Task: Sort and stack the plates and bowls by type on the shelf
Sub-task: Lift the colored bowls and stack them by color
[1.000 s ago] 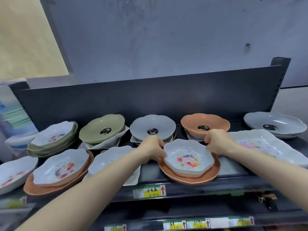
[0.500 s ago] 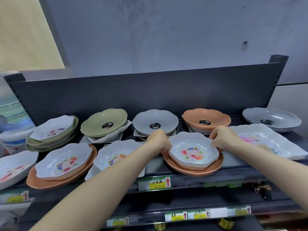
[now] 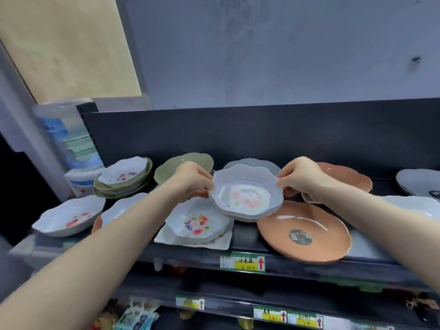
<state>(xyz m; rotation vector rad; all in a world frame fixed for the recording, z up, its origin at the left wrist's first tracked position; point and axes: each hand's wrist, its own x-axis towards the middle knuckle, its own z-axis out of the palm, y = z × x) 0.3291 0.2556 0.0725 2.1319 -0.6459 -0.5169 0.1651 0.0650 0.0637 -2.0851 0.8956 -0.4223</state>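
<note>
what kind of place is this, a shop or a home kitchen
Most likely a shop's tableware aisle: printed price tags run along the shelf edge, the orange plate carries a product sticker, and many matching bowls sit on display.

A single head-worn view looks forward and down, close over the dark shelf (image 3: 297,260) against the wall.

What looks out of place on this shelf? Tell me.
Types are mixed. One floral bowl sits on the green plates at the back left; a second floral bowl rests on a square white plate at front centre.
</note>
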